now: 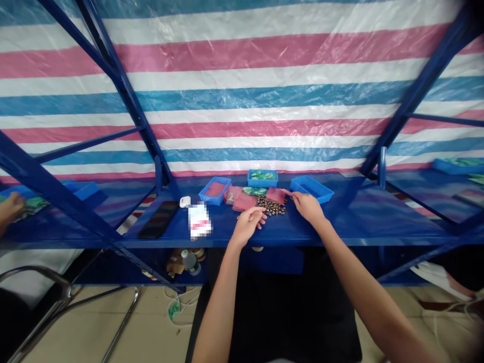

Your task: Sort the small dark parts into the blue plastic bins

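Note:
A pile of small brass-coloured metal pieces (273, 207) lies loose on the blue tabletop. My left hand (248, 225) rests at the pile's near left edge, palm turned inward, fingers loosely bent and apart, with nothing seen in them. At the pile's right side, my right hand (308, 206) has its fingers drawn together by the corner of a small pink bag (275, 195); whatever they pinch is too small to make out. Flat pink bags (244, 202) lie left of the pile. Behind it is a green-and-white packet (254, 191).
Along the back stand a blue tray with pink bags (210, 200), a blue tray of green packets (262, 184) and another blue tray (325, 195). A black phone (159, 220), white earphone case (185, 202) and blurred-out item (200, 221) lie left. Another person's hand (13, 207) is far left.

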Tool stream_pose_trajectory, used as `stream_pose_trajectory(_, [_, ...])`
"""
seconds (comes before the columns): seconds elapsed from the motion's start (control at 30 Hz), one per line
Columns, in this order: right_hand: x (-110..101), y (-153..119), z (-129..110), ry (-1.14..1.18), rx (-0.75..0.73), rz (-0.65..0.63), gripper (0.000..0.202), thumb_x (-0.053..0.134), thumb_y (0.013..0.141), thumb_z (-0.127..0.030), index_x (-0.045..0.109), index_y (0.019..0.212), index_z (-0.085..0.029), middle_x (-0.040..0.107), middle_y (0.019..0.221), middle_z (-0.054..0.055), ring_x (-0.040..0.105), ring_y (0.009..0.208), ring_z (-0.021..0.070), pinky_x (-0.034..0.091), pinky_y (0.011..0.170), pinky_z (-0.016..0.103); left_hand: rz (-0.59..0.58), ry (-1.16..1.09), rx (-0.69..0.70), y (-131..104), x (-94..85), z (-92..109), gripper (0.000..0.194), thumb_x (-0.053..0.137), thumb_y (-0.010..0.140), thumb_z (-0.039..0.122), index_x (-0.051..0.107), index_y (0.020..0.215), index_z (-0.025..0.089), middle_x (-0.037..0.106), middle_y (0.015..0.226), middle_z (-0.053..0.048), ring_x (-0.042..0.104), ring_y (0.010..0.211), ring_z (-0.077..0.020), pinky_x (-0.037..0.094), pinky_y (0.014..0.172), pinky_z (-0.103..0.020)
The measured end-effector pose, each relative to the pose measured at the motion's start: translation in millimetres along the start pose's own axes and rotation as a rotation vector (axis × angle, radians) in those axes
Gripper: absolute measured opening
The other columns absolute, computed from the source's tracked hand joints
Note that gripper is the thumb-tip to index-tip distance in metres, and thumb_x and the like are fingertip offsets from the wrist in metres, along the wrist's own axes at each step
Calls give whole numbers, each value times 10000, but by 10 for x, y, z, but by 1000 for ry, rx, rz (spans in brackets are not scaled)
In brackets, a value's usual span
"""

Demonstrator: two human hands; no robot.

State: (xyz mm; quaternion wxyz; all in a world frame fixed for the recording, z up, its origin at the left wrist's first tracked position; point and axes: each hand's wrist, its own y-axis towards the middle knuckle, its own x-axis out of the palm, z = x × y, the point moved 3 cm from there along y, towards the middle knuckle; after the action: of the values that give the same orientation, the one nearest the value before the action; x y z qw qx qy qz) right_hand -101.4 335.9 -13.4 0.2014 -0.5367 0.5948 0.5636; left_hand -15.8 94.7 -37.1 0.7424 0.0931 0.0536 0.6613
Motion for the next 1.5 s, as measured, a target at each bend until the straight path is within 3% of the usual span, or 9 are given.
stream_pose_trajectory(0.17, [-223, -159, -52, 368, 176, 437, 411, 426, 974, -411, 677, 1173, -153, 737, 1063, 144, 692, 928, 281, 509, 842, 378, -8, 7, -1, -8, 3, 10, 420, 584, 912, 470, 663, 1163, 143, 712, 958, -120, 654, 761, -155, 496, 578, -229])
stream_pose_trajectory(0.27, [-209, -244, -264, 725, 231, 505, 412, 507, 929, -479, 690, 1104, -154, 743, 1033, 119, 687, 936, 263, 526, 857, 384, 0, 7, -1, -16, 8, 41, 434, 590, 908, 484, 660, 1162, 139, 710, 954, -122, 653, 754, -152, 495, 578, -229])
stream_pose_trajectory(0.47, [131, -392, -784, 1105, 277, 220, 372, 629, 842, -514, 713, 1017, -197, 746, 950, 66, 680, 850, 240, 550, 784, 372, 64, -105, -36, -22, 16, 102, 502, 635, 849, 579, 642, 1078, 133, 688, 850, -91, 652, 681, -153, 458, 507, -217])
stream_pose_trajectory(0.63, [221, -513, -885, 1196, 261, 6, 393, 672, 815, -519, 712, 1051, -207, 744, 928, 63, 683, 821, 233, 560, 737, 361, 66, -47, -57, -29, 2, 86, 405, 714, 803, 518, 648, 918, 135, 617, 613, -14, 510, 473, -82, 360, 442, -199])
stream_pose_trajectory(0.8, [136, -526, -901, 1324, 235, 44, 585, 827, 678, -418, 618, 1194, -236, 717, 1124, 59, 679, 985, 235, 560, 845, 364, 133, -63, -42, -16, -27, 69, 378, 747, 777, 486, 638, 891, 143, 643, 670, -16, 525, 484, -80, 394, 463, -210])
stream_pose_trajectory(1.0, [163, -544, -907, 1262, 231, 7, 335, 725, 784, -496, 680, 911, -189, 724, 850, 41, 661, 744, 192, 545, 717, 328, 241, -33, -32, -3, -60, 55, 404, 769, 750, 508, 568, 777, 158, 578, 665, 25, 561, 481, -92, 443, 475, -227])
stream_pose_trajectory(1.23, [113, -541, -937, 1355, 200, -26, 485, 796, 706, -461, 657, 1094, -207, 727, 1050, 49, 673, 932, 219, 544, 845, 357, 137, 11, -24, -24, -16, 74, 388, 776, 750, 489, 591, 832, 158, 575, 672, 28, 517, 476, -71, 392, 466, -207])
stream_pose_trajectory(1.4, [143, -561, -884, 1225, 206, -33, 333, 717, 788, -497, 700, 882, -178, 709, 803, 21, 619, 699, 174, 499, 663, 295, 79, -68, -9, -54, 11, 152, 403, 778, 752, 460, 625, 970, 157, 630, 782, 3, 517, 520, -71, 426, 509, -220])
stream_pose_trajectory(1.5, [142, -565, -877, 1164, 191, -35, 342, 671, 824, -518, 686, 800, -177, 675, 729, 6, 586, 654, 164, 469, 624, 286, 50, -54, -14, -70, 14, 167, 377, 779, 749, 445, 661, 926, 133, 621, 724, 0, 505, 524, -73, 412, 515, -219])
